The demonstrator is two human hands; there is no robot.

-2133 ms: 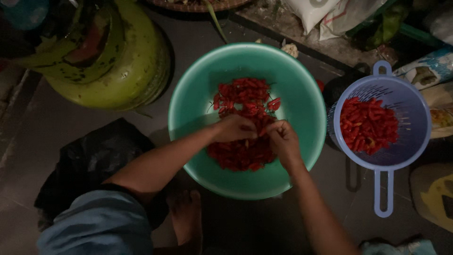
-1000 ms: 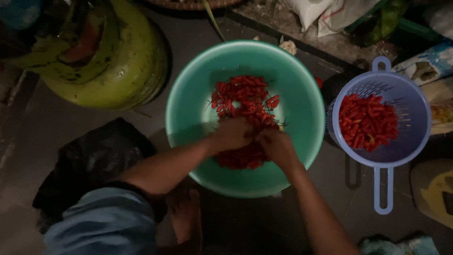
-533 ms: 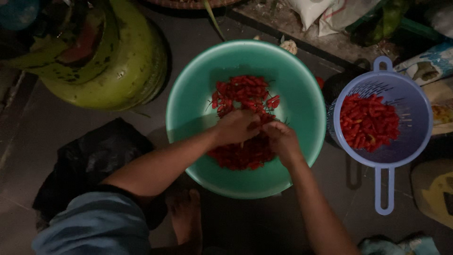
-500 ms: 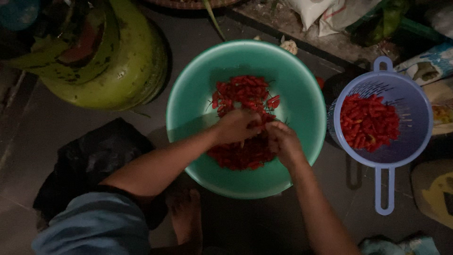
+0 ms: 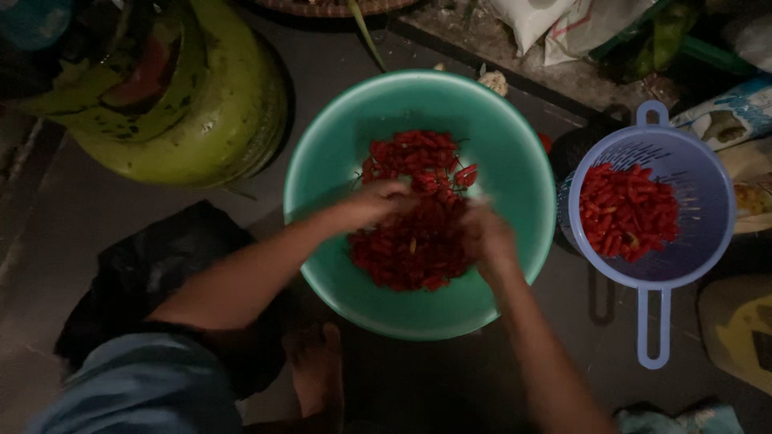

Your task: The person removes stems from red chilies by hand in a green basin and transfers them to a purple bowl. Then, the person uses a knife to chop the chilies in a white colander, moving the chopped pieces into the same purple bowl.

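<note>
A round green basin [image 5: 322,173] stands on the dark floor with a heap of red chillies [image 5: 414,233] inside it. Both my hands are in the basin over the heap. My left hand [image 5: 378,201] is blurred and rests on the chillies near the middle, fingers curled among them. My right hand [image 5: 486,233] is also blurred, at the right side of the heap, close to the left one. Whether either hand grips a chilli cannot be made out. To the right, a pale blue strainer [image 5: 700,241] with a long handle holds more red chillies [image 5: 627,210].
A green gas cylinder [image 5: 193,104] stands at the upper left. A black bag [image 5: 153,265] lies left of my knee, and my bare foot [image 5: 318,378] sits below the basin. White sacks [image 5: 563,24] and packets lie along the top right; a yellow object [image 5: 744,337] is at the right edge.
My hands have drawn slightly apart over the chillies, the right one moving a little right and down; both are now motion-blurred. The basin and strainer stay put.
</note>
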